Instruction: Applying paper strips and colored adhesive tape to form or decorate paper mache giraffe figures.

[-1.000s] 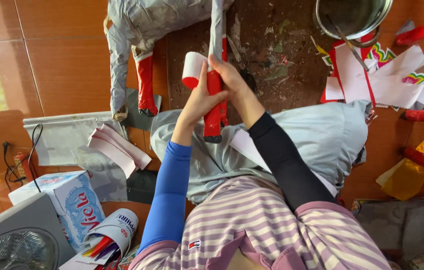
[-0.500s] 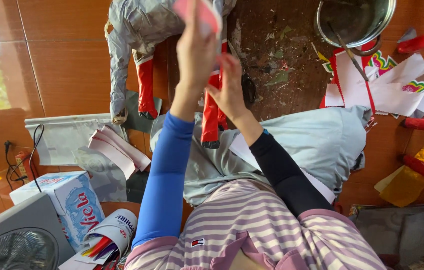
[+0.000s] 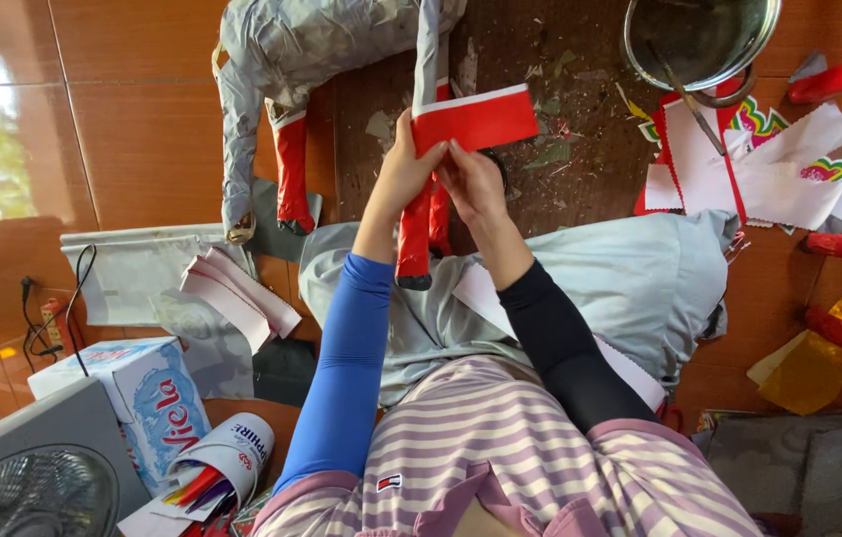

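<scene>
While both hands are raised together, left hand and right hand are pinching a red-and-white paper strip above the red-wrapped papier-mâché leg.

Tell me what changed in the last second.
The red paper strip, rolled up a second ago, was lifted by the left hand, then brought back down and now lies open flat, pinched between both hands; the right hand has moved off the red leg to the strip. The paper animal, pot and paper scraps stayed put.
</scene>
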